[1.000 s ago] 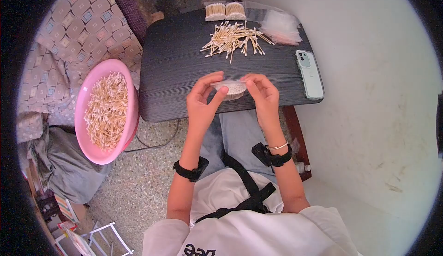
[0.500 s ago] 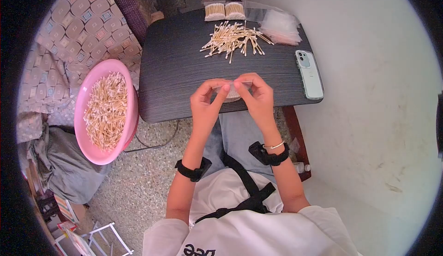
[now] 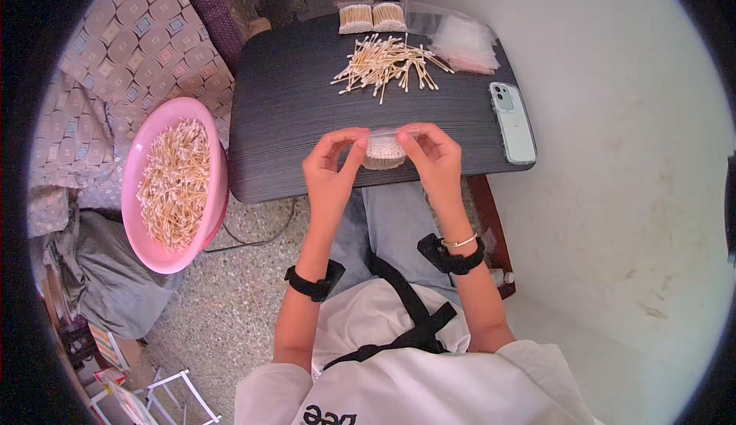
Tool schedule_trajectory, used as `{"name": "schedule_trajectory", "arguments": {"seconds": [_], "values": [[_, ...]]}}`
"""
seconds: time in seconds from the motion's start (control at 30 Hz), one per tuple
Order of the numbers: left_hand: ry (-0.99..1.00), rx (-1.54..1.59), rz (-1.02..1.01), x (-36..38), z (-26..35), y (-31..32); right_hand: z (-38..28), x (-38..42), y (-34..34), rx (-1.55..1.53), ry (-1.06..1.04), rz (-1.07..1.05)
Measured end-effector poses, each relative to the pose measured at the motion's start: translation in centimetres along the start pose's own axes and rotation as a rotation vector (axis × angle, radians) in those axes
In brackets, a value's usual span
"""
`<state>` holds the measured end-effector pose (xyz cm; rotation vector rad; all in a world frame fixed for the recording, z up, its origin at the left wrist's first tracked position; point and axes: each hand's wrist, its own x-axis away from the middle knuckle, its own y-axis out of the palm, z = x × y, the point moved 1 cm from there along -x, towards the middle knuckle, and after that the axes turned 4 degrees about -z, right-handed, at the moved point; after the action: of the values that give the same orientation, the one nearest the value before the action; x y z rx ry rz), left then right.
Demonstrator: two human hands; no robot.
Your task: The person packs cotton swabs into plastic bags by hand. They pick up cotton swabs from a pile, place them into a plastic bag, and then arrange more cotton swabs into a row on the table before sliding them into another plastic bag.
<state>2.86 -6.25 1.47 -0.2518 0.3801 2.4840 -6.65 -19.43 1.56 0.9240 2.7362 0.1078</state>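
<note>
Over the black worktop's (image 3: 291,134) near edge, left hand (image 3: 330,160) and right hand (image 3: 437,157) tightly thumb-pinch a clear plastic bag (image 3: 385,161) of white-tipped swabs, round pink plastic bowl (image 3: 132,214) piled with more off left.

Left grip (image 3: 328,170) and right grip (image 3: 439,166) — both pinched, apart — forearms (image 3: 296,321) angled inward.

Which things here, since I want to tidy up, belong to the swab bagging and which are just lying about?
Likely part of the job: the swab bag held between left hand and right hand, loose cotton swabs, pink basin of swabs, two swab packs, clear plastic bags.

Seemingly just lying about: smartphone, bottle, grey cloth.
</note>
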Motion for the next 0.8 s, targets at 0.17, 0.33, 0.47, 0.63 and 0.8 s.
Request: {"name": "schedule_trajectory", "arguments": {"seconds": [0.17, 0.33, 0.47, 0.63, 0.8], "values": [[-0.021, 0.009, 0.014, 0.1, 0.1, -0.1, 0.0, -0.1, 0.2, 0.005, -0.028, 0.012], [-0.002, -0.022, 0.0, 0.0, 0.2, 0.0, -0.2, -0.1, 0.5, -0.02, -0.024, 0.027], [0.0, 0.015, 0.027, 0.2, -0.2, 0.5, -0.6, -0.1, 0.8, -0.013, -0.007, 0.048], [0.033, 0.094, -0.028, 0.0, 0.4, 0.9, -0.5, 0.0, 0.7, -0.028, -0.041, 0.006], [0.053, 0.032, -0.094, 0.0, -0.2, 0.7, 0.5, -0.1, 0.3, 0.047, -0.106, -0.074]]}}
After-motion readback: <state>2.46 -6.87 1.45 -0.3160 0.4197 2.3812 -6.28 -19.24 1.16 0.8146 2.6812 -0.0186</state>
